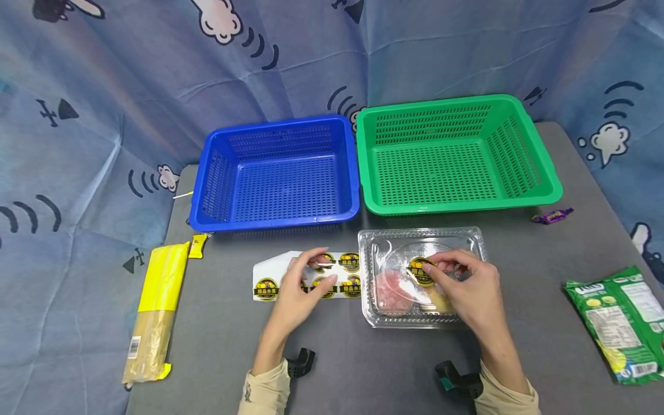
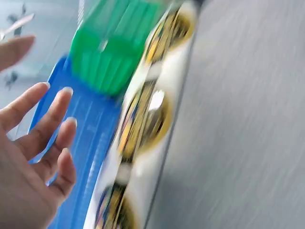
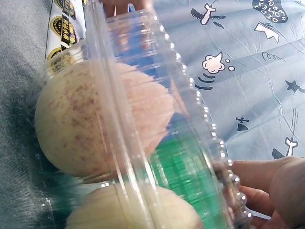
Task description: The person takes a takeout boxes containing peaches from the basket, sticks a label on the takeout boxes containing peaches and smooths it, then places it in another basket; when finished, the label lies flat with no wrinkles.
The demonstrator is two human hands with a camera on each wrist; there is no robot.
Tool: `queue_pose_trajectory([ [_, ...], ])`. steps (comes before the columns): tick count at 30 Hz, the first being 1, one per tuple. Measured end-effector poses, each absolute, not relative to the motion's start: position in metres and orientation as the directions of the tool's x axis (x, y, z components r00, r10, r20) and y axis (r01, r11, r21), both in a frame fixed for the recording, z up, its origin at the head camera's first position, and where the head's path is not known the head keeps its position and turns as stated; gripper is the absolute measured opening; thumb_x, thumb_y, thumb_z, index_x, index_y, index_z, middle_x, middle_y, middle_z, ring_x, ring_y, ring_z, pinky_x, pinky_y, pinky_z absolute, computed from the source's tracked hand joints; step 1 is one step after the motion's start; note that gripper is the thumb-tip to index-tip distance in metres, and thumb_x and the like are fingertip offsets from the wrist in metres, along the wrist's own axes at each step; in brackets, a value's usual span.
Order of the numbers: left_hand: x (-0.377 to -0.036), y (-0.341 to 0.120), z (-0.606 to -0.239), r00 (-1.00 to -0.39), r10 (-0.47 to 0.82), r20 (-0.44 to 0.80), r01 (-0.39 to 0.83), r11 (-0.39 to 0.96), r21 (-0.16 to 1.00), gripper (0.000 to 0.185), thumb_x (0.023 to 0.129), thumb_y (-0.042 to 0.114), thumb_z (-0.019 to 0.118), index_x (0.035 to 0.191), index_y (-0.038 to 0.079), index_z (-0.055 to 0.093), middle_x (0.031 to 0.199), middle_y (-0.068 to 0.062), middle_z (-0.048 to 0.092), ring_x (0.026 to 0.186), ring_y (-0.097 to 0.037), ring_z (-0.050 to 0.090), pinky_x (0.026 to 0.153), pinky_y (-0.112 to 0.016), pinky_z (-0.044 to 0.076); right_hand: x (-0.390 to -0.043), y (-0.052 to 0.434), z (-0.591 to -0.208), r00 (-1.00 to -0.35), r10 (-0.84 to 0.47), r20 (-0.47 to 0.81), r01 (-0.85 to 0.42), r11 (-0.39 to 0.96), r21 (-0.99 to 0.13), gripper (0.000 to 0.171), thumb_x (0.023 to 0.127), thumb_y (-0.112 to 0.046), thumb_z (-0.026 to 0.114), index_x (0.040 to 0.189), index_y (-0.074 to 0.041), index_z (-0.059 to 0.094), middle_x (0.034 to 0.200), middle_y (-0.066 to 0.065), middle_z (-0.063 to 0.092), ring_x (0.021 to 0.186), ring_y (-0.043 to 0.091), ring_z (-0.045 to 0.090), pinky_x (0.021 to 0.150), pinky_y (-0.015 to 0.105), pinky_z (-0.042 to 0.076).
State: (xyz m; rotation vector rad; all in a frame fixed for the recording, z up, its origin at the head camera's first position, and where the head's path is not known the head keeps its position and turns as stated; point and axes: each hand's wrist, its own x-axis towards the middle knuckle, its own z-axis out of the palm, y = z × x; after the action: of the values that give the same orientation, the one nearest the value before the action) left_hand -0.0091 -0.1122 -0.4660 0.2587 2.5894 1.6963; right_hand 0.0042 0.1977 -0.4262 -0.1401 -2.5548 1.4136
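Observation:
My right hand (image 1: 477, 288) pinches the edge of a round black-and-yellow sticker (image 1: 419, 273), low over the lid of a clear plastic fruit box (image 1: 370, 294). Through the box's side, the right wrist view shows a speckled pinkish fruit (image 3: 71, 119) and a paler yellowish fruit (image 3: 128, 210). To the left, my left hand (image 1: 293, 297) hovers over a white sheet of stickers (image 1: 275, 267), thumb and fingers spread apart and holding nothing. The left wrist view has the hand (image 2: 28, 157) with loosely bent fingers beside the blurred sheet.
Behind the box stand a blue basket (image 1: 285, 222) and a green basket (image 1: 467, 204). A long yellow packet (image 1: 155, 311) and a small yellow packet (image 1: 197, 246) lie at left. On the right are a purple-wrapped candy (image 1: 553, 217) and a green snack bag (image 1: 617, 325).

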Motion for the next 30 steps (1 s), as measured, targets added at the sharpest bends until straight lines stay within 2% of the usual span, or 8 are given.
queue_pose_trajectory([
  [3,-0.006,-0.094,-0.467,-0.967,0.248,0.049,0.131,0.327,0.936,0.063,0.093,0.023,0.081,0.151,0.018,0.056,0.117,-0.005,0.072,0.104,-0.030,0.063,0.086,-0.037,0.049,0.004,0.198,-0.426,-0.972,0.191,0.140,-0.017,0.534,-0.845,0.010,0.083,-0.003,0.089,0.088,-0.005,0.080,0.077,-0.012,0.064,0.073,0.003,0.053,0.068,0.015,0.042],
  [8,-0.003,-0.075,-0.466,-0.939,0.339,0.061,0.173,0.310,0.935,0.072,0.094,0.026,0.081,0.158,0.024,0.048,0.106,-0.005,0.072,0.092,-0.029,0.061,0.082,-0.037,0.050,0.005,0.198,-0.426,-0.972,0.193,0.134,-0.011,0.534,-0.846,0.010,0.083,-0.003,0.089,0.088,-0.005,0.081,0.076,-0.011,0.063,0.073,0.003,0.053,0.067,0.015,0.042],
  [15,-0.001,-0.065,-0.465,-0.935,0.354,0.023,0.189,0.444,0.876,0.074,0.093,0.038,0.080,0.159,0.030,0.047,0.102,0.002,0.068,0.093,-0.021,0.061,0.086,-0.035,0.052,0.004,0.197,-0.427,-0.970,0.193,0.151,-0.021,0.548,-0.836,0.010,0.083,-0.002,0.089,0.087,-0.006,0.081,0.076,-0.010,0.063,0.073,0.003,0.052,0.067,0.015,0.041],
  [22,0.002,-0.058,-0.466,-0.936,0.351,0.006,0.166,0.428,0.888,0.080,0.092,0.038,0.081,0.162,0.035,0.043,0.102,0.002,0.063,0.090,-0.019,0.058,0.081,-0.033,0.051,0.004,0.195,-0.424,-0.969,0.200,0.142,-0.004,0.565,-0.825,0.010,0.083,-0.006,0.091,0.088,-0.008,0.082,0.078,-0.005,0.065,0.074,0.005,0.052,0.067,0.015,0.040],
  [30,0.002,-0.058,-0.466,-0.934,0.358,-0.008,0.158,0.433,0.887,0.080,0.092,0.035,0.082,0.162,0.036,0.043,0.103,0.001,0.063,0.092,-0.019,0.059,0.083,-0.031,0.050,0.003,0.195,-0.424,-0.967,0.208,0.144,0.002,0.577,-0.817,0.010,0.083,-0.006,0.091,0.088,-0.008,0.083,0.078,-0.004,0.065,0.073,0.002,0.051,0.067,0.013,0.039],
])
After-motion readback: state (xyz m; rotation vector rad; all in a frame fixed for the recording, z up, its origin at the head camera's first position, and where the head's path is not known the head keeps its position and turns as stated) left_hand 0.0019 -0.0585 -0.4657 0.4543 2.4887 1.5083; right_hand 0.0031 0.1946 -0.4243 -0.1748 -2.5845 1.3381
